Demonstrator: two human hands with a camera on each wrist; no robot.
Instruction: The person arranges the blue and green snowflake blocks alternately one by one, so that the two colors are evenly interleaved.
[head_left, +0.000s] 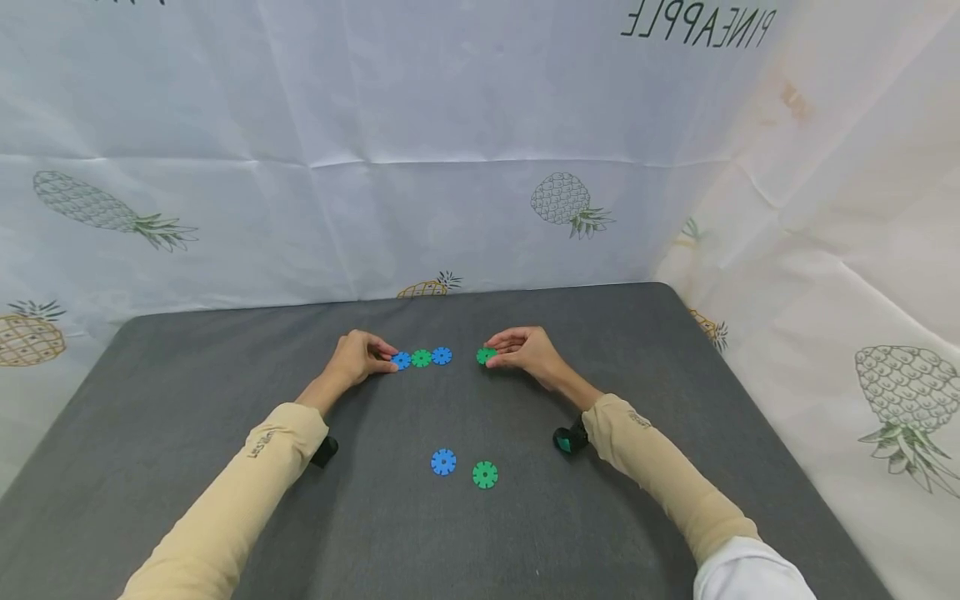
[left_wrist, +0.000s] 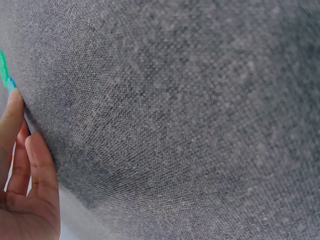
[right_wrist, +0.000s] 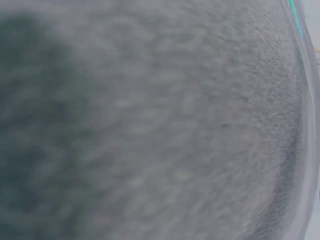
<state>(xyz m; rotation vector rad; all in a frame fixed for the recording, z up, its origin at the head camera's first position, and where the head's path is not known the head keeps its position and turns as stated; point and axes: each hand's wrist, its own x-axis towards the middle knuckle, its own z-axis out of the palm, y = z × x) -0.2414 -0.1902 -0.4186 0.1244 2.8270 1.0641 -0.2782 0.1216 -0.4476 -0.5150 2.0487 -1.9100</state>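
Note:
In the head view a short row runs across the far part of the table: a blue notched disc (head_left: 402,361), a green notched disc (head_left: 422,358) and another blue disc (head_left: 442,356), joined edge to edge. My left hand (head_left: 358,357) pinches the row's left end by the first blue disc. To the right, with a gap from the row, my right hand (head_left: 527,352) pinches a separate green disc (head_left: 485,356) between thumb and fingers. The left wrist view shows the left hand (left_wrist: 30,170) at its left edge, a bit of green and blue beyond the thumb. My right hand is outside the right wrist view.
Nearer on the dark grey table (head_left: 405,533) lie a loose blue disc (head_left: 443,462) and a loose green disc (head_left: 485,475). A white cloth printed with pineapples (head_left: 561,198) hangs behind the table and along its right side.

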